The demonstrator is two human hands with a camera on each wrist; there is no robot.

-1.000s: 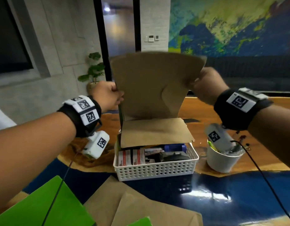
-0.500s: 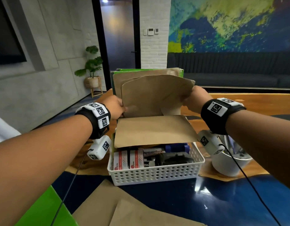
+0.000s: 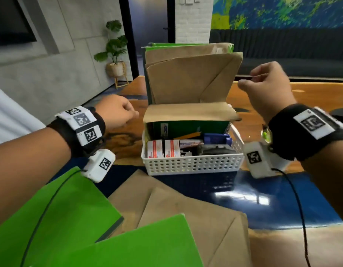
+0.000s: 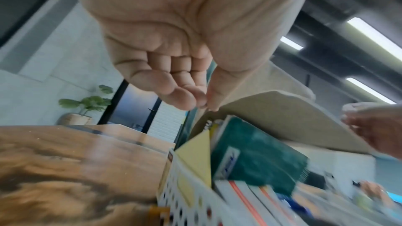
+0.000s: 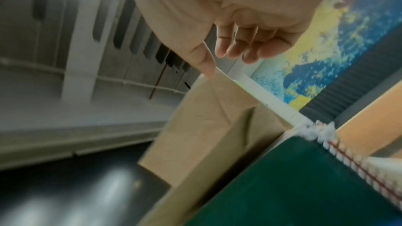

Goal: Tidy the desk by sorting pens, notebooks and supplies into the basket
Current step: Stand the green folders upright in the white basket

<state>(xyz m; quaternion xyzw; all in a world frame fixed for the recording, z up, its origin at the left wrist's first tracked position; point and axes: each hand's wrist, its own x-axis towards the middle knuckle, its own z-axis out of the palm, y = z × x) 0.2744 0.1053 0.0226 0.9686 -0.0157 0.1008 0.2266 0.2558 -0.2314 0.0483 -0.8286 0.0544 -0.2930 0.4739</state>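
**Hands clear of the filed envelope, more stationery waiting on the desk**

Head view: the white perforated basket (image 3: pixel 191 164) sits between the two hands, packed with red-and-white boxes (image 3: pixel 163 149), a blue tool (image 3: pixel 216 138) and a dark green spiral notebook (image 3: pixel 186 128) standing behind them. Brown envelopes (image 3: pixel 190 78) stand upright at the back of the basket, one flap folded forward over the contents. The left hand (image 3: pixel 116 110) hangs just left of the basket with its fingers loosely curled, holding nothing. The right hand (image 3: pixel 269 85) hovers just right of the upright envelopes, fingers relaxed and half bent, touching nothing that I can make out. Nearer the person than both hands lie green notebooks (image 3: pixel 57 218) and more brown envelopes (image 3: pixel 186 214) flat on the desk (image 3: pixel 282 199).

Left wrist view: the fingers (image 4: pixel 174 78) fold softly into the palm, empty; the basket wall (image 4: pixel 174 195) and notebook lie below and ahead, blurred.

Right wrist view: thumb and fingers (image 5: pixel 239 47) hang apart, empty, just above the envelope edge (image 5: pixel 208 109) and the spiral binding (image 5: pixel 348 157).

Judging from this, the filing step looks done and the next pick is the flat pile. It would go best taking one item by both side edges, standing it upright and sliding it behind the folded flap, so the leaning envelopes are not tipped forward
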